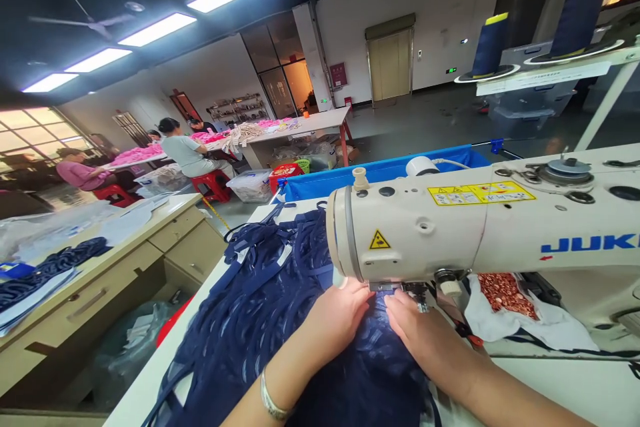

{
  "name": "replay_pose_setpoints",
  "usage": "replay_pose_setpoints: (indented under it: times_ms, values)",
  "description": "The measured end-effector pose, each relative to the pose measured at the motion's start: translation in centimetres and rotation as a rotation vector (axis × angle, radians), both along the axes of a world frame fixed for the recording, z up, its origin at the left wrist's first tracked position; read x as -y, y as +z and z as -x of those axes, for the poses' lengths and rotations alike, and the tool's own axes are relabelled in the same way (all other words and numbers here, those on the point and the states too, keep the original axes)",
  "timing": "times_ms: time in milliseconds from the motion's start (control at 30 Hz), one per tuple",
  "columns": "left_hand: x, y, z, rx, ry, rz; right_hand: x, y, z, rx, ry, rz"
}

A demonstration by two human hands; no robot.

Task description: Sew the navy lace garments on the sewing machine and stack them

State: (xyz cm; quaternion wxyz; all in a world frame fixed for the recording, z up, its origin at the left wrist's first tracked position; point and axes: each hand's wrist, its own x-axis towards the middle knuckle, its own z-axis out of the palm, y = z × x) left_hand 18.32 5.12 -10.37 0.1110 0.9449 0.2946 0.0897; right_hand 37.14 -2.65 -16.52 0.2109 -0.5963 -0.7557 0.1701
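Beneath the head of a white JUKI sewing machine (400,227), my two hands are on either side of thin navy fabric (380,340). My left hand (340,313) has its fingers bent together on the cloth, close to the needle area. On the other side, my right hand (413,323) grips the same cloth with fingers pressed together. The machine head hides the needle and some fingertips. Left of my hands, a heap of navy garments (250,307) with straps and white labels spreads over the white machine table (145,373).
Copper-coloured small pieces (507,297) lie on a white cloth (540,333) under the machine arm. Navy thread cones (490,47) stand at upper right. Behind the machine hangs a blue fabric bin (320,183). A desk (170,240) stands left; several people sit farther back.
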Motion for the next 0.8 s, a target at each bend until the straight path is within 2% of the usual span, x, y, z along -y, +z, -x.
replay_pose_setpoints:
  times_ms: [100,233,433,700,800]
  values:
    - [0.0,0.1,-0.1,-0.007,0.001,-0.034,-0.1,0.3,-0.1,-0.015,0.078,-0.023]
    - [0.1,0.0,-0.3,0.028,-0.016,-0.079,-0.1,0.4,0.2,-0.041,0.068,-0.002]
    - [0.1,-0.1,-0.2,0.020,-0.002,-0.077,-0.1,-0.7,-0.5,-0.085,0.100,0.006]
    - [0.2,-0.3,-0.1,-0.018,0.014,-0.070,-1.0,-1.9,-0.4,-0.032,0.018,-0.024]
    - [0.2,-0.4,-0.1,-0.038,0.042,-0.064,-1.0,-2.2,-0.3,0.020,0.031,-0.054]
